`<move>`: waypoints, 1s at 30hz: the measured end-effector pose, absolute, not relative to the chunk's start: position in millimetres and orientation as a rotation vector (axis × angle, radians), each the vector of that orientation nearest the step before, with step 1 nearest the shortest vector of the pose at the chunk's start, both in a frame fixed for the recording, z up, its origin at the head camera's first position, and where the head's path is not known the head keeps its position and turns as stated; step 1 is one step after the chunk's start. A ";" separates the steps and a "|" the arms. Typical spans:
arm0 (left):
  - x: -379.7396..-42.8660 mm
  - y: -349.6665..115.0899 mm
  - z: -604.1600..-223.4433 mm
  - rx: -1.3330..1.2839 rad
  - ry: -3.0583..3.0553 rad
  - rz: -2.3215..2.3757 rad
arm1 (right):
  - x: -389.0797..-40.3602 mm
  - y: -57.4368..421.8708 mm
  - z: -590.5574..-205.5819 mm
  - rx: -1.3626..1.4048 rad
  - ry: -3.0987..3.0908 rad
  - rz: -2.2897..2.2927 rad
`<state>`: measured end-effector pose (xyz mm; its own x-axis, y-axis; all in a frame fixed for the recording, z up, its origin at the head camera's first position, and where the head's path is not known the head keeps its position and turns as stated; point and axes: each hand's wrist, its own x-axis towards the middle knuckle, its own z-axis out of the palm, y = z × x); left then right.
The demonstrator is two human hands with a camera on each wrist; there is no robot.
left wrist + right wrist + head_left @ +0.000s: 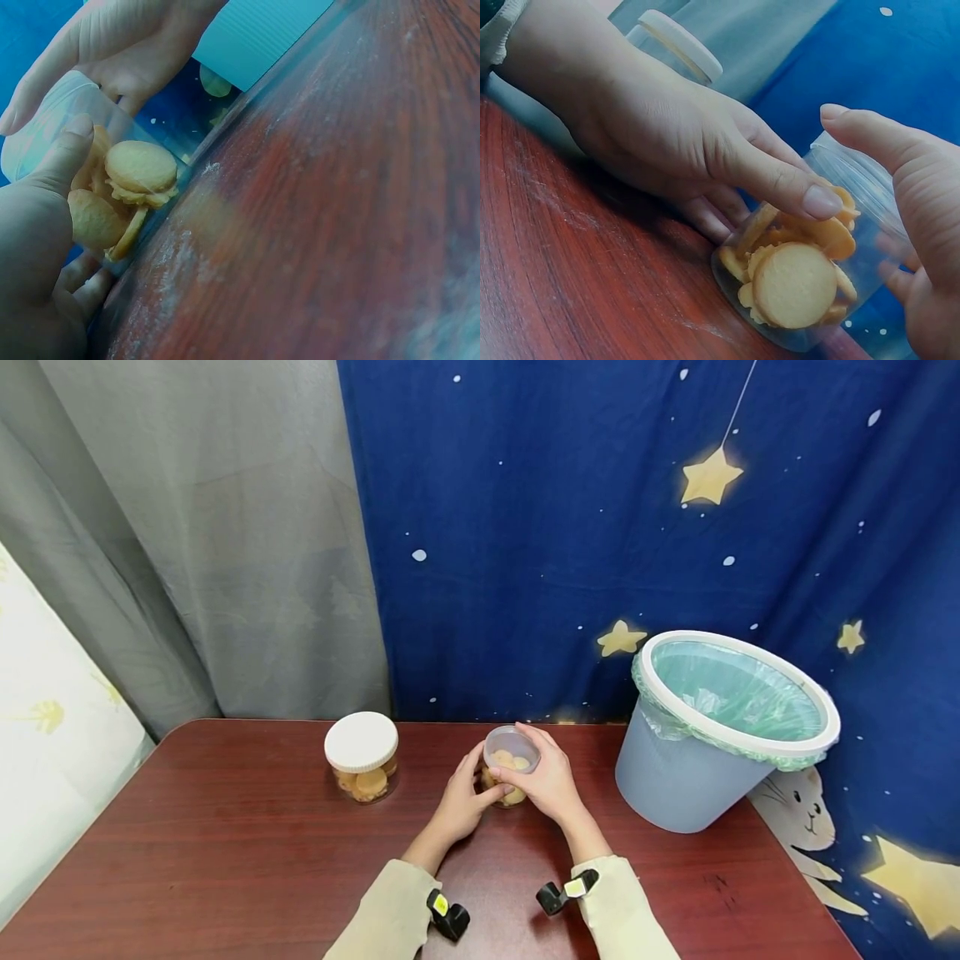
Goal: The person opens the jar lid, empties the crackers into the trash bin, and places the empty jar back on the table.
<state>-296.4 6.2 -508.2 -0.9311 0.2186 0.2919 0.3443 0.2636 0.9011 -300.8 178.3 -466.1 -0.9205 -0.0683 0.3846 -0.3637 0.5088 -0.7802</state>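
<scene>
A clear jar (512, 764) of round biscuits (141, 166) stands near the back edge of the table, between both hands. My left hand (459, 802) grips its lower side, the thumb across the front and fingers behind. My right hand (553, 777) reaches round the jar's top from the right, thumb at the near rim and fingers at the far side. Ridges run round the jar's neck (859, 176) in the right wrist view. Through the wall the biscuits show piled at the bottom, one flat face (795, 285) turned outward.
A second biscuit jar with a white lid (362, 742) stands to the left on the reddish-brown table (247, 860). At the right is a blue-grey bin (678, 777) with a white rim and green liner. Grey and starry blue curtains (525, 527) hang behind the table.
</scene>
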 end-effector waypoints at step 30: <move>-296.4 5.6 -508.5 -0.555 -2.389 -1.773 | -297.3 174.4 -464.3 0.338 -2.369 1.371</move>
<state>-296.4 5.6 -508.5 -0.9264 0.2210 0.3048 0.3558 0.2489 0.9008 -297.3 174.4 -464.3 -0.8984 -0.0165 0.4389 -0.3888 0.4945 -0.7774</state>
